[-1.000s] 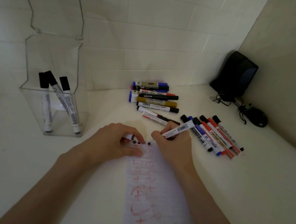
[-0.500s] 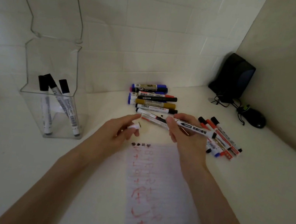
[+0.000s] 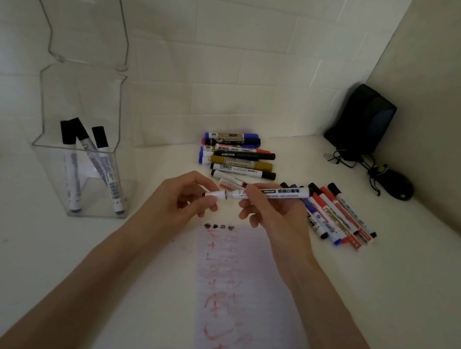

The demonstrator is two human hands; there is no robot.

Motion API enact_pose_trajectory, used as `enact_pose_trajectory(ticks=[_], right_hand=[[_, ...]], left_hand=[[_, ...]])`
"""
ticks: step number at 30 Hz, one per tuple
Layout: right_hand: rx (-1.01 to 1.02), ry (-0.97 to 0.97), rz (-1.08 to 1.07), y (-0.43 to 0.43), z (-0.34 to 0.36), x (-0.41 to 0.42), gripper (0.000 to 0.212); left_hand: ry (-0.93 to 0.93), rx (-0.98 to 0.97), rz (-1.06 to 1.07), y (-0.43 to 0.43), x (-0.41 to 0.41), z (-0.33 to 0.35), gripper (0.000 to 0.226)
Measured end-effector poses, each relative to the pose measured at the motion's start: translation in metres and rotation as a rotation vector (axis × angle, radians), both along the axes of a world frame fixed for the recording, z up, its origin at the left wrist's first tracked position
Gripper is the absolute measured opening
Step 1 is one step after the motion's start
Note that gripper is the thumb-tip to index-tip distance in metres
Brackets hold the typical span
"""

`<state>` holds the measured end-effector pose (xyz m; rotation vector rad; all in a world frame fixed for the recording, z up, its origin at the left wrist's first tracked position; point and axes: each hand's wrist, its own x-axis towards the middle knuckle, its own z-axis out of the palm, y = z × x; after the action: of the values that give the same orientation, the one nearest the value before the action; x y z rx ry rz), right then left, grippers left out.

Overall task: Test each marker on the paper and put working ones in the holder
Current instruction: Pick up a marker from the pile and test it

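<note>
Two hands, one marker, held above the paper (image 3: 246, 297).
Right hand (image 3: 274, 211) closes around the white marker (image 3: 277, 194), level over the counter (image 3: 386, 289); left hand (image 3: 186, 197) pinches its cap (image 3: 215, 194) at the marker's left end. Clear holder (image 3: 71, 179) with three markers stands well left.

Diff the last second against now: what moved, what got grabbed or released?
The right hand lifted the marker off the paper and turned it level. The left hand left the paper and brings the cap to its tip. Nothing released. Holder, its three markers and both piles unchanged.
</note>
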<state>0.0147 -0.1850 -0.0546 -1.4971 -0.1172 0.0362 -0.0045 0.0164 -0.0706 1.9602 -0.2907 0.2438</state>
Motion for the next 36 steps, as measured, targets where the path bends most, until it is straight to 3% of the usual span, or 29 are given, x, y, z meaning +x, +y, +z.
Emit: enact_pose_trajectory(ticks=[8, 19, 23, 24, 27, 30, 32, 36], right_hand=[[-0.025, -0.088, 0.028, 0.01, -0.009, -0.007, 0.013], [-0.068, -0.06, 0.021, 0.002, -0.008, 0.002, 0.018], [0.162, -0.003, -0.025, -0.019, 0.002, 0.011, 0.032], [0.105, -0.021, -0.09, -0.028, 0.004, 0.015, 0.032], [-0.517, -0.153, -0.291, -0.052, 0.0, 0.027, 0.033], [-1.007, -0.221, -0.279, -0.065, -0.008, 0.032, 0.023], [-1.141, -0.185, -0.302, -0.069, -0.012, 0.032, 0.019], [-1.159, -0.232, -0.436, -0.074, -0.016, 0.032, 0.016]], left_hand=[[-0.044, -0.129, 0.007, -0.011, -0.002, -0.003, 0.007], [-0.032, -0.129, -0.005, -0.024, 0.0, -0.005, 0.006], [-0.033, -0.107, 0.048, -0.028, 0.0, -0.005, 0.021], [-0.038, -0.083, 0.076, -0.025, 0.0, -0.007, 0.021], [-0.057, -0.046, 0.168, -0.017, 0.001, -0.01, 0.017], [-0.076, -0.061, 0.225, -0.016, 0.003, -0.01, 0.014], [-0.079, -0.049, 0.241, -0.015, 0.005, -0.011, 0.015], [-0.08, -0.019, 0.247, -0.014, 0.005, -0.012, 0.018]])
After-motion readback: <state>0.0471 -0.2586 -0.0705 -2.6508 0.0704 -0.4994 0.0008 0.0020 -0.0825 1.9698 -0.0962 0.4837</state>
